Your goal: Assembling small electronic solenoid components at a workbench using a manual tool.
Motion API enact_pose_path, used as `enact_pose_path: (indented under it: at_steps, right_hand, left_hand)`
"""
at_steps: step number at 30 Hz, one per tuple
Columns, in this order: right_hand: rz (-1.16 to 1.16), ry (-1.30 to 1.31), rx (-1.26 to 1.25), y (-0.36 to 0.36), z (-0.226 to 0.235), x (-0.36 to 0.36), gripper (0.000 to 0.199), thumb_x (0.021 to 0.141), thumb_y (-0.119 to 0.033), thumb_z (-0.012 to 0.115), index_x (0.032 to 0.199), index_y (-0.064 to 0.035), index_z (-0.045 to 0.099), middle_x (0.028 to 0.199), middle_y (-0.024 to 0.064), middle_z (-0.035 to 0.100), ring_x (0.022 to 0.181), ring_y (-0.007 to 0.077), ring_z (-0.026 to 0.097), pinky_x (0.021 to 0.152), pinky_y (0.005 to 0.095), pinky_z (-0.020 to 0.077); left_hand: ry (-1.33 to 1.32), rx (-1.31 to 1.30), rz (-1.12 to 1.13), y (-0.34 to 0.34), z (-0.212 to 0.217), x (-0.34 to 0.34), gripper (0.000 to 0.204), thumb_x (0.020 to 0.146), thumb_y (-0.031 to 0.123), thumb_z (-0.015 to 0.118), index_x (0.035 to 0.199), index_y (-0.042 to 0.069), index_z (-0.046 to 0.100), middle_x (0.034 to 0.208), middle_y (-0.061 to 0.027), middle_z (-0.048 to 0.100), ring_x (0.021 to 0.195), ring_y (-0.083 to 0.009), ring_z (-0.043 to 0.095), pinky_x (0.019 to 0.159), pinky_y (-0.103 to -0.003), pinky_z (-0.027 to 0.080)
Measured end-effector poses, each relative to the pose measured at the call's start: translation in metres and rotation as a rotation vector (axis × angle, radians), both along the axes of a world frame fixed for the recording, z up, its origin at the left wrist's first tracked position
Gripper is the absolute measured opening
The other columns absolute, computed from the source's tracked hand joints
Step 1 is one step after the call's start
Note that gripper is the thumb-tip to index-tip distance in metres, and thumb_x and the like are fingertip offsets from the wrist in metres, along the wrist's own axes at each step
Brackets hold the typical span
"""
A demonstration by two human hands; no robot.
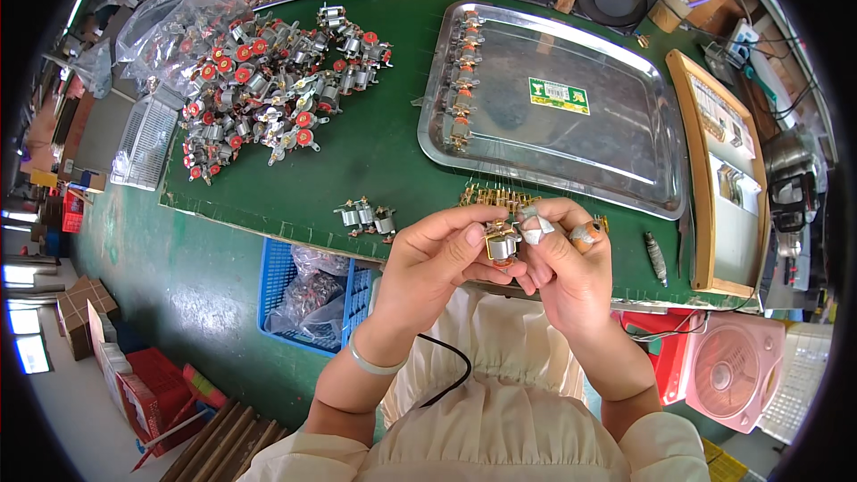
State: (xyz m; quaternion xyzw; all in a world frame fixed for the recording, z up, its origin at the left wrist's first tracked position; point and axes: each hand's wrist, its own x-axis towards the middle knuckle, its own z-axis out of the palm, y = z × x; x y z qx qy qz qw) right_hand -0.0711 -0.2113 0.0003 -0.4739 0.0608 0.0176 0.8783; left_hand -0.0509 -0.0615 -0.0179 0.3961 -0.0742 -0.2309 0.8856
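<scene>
The work seems to be at an early stage for this steel tray (589, 147): one column of small motors (462, 80) lies along its left side. A big heap of motors (259, 94) is left on the bench (375, 165), and a few loose motors (364, 216) and brass-coloured parts (495, 195) lie nearer. The held motor (504, 245) is between the two hands, in front of the tray. The left hand (433, 254) pinches it with thumb and fingers; the right hand (571, 263), its fingers curled, closes at the other side, but its exact contact I cannot tell.
</scene>
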Motion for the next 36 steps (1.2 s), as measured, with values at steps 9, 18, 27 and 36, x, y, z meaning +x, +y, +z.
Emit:
enact_pose_path:
  at_steps: [9,18,27,36]
  right_hand:
    - [0.035,0.073,-0.069,-0.013,-0.003,-0.008,0.027,0.086,-0.021,0.054,0.098,0.0031,0.052,0.055,0.0021,0.046,0.044,0.0067,0.040,0.039,0.0228,0.0370]
    - [0.441,0.116,0.003,-0.016,-0.001,-0.008,0.027,0.088,-0.023,0.052,0.096,0.0029,0.053,0.066,0.0090,0.057,0.043,0.0070,0.044,0.039,0.0234,0.0396]
    - [0.043,-0.282,-0.507,-0.001,-0.007,-0.012,0.016,0.083,0.000,0.054,0.098,0.0037,0.053,0.071,0.0031,0.057,0.053,0.0022,0.047,0.043,0.0152,0.0360]
    - [0.098,-0.071,-0.154,0.000,-0.002,-0.008,0.024,0.081,0.001,0.053,0.104,0.0050,0.051,0.074,0.0039,0.056,0.057,0.0033,0.048,0.043,0.0162,0.0358]
  left_hand:
    - [0.046,0.029,0.025,-0.003,0.001,0.002,0.024,0.091,0.015,0.043,0.105,-0.004,0.047,0.089,-0.0137,0.059,0.078,-0.0277,0.064,0.067,-0.032,0.056]
    - [-0.131,0.169,-0.035,0.003,0.001,0.007,0.019,0.090,0.016,0.047,0.101,0.001,0.050,0.086,-0.0042,0.057,0.059,-0.0059,0.051,0.047,-0.019,0.044]
    - [-0.300,0.271,0.262,-0.008,0.003,0.000,0.015,0.088,0.008,0.051,0.100,-0.001,0.051,0.089,-0.0031,0.056,0.077,-0.0053,0.048,0.068,-0.019,0.041]
    - [-0.494,0.301,0.462,-0.019,-0.001,-0.001,0.012,0.087,0.005,0.050,0.097,-0.003,0.050,0.092,-0.0080,0.055,0.082,-0.0106,0.050,0.074,-0.023,0.041]
